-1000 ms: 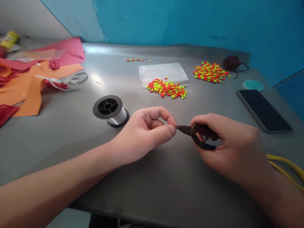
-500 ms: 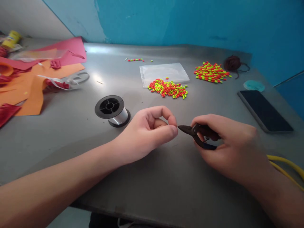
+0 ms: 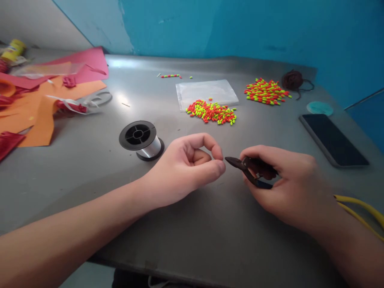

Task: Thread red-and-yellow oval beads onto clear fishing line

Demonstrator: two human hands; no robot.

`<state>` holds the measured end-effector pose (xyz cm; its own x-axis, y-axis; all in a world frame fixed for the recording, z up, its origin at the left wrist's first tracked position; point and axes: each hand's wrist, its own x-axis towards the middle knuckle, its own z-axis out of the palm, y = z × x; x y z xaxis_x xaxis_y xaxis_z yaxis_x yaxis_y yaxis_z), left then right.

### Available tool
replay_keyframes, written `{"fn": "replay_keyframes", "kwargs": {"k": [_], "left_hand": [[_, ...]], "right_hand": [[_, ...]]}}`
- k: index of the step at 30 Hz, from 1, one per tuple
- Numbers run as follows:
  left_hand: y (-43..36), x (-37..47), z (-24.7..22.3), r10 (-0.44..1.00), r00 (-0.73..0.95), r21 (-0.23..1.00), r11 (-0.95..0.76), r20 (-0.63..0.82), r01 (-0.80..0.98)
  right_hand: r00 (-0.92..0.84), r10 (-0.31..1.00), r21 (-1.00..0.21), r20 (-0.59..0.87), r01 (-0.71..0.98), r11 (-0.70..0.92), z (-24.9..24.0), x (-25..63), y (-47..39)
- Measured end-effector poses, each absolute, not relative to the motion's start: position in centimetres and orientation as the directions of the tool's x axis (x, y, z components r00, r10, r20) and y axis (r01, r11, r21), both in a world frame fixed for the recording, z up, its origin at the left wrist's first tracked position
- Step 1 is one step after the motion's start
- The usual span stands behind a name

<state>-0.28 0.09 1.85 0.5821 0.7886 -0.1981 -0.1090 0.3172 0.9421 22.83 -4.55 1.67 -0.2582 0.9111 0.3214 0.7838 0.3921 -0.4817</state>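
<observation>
My left hand (image 3: 195, 164) is closed, thumb and index fingertip pinched together over the table; what lies between them, if anything, is too small to make out. My right hand (image 3: 282, 180) is wrapped round dark pliers (image 3: 235, 163) with pointed jaws. The jaws look closed, and their tip points at my left fingertips with hardly any gap. Just left of my left hand stands a black spool (image 3: 138, 136) wound with clear, shiny line. Beyond the hands, a heap of red and yellow-green beads (image 3: 213, 112) lies against a clear plastic bag (image 3: 210, 91).
Another bead pile (image 3: 265, 93) lies at the back right, near dark yarn (image 3: 292, 80). A phone (image 3: 334, 140), a teal disc (image 3: 320, 108) and a yellow cable (image 3: 360, 203) are on the right. Orange and pink sheets (image 3: 42, 116) cover the left. Beads in a row (image 3: 170, 76) lie behind.
The pliers' jaws look slightly more closed, with their tip slightly farther from my left fingertips. My left hand keeps its pinch, almost unmoved.
</observation>
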Motion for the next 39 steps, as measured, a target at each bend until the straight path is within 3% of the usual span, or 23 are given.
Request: {"fn": "replay_keyframes", "kwargs": {"k": [23,29,34,39], "left_hand": [[-0.1,-0.1,2.1,0.772,0.587,0.942,0.333,-0.245,-0.044],[0.2,-0.1,1.6,0.832,0.497,0.948,0.314,-0.245,-0.058],[0.3,-0.3,1.7,0.848,0.480,0.964,0.264,-0.224,-0.018],[-0.2,0.0,1.6,0.857,0.497,0.989,0.088,-0.135,0.116]], "right_hand": [[-0.203,0.956,-0.572,0.214,0.767,0.291,2.2,22.3,-4.3],[-0.124,0.974,-0.424,0.191,0.884,0.196,0.7,22.8,-3.4],[-0.213,0.960,-0.359,0.183,0.894,0.267,-0.2,22.7,-3.4],[-0.228,0.933,-0.390,0.279,0.861,0.327,0.3,22.8,-3.7]]}}
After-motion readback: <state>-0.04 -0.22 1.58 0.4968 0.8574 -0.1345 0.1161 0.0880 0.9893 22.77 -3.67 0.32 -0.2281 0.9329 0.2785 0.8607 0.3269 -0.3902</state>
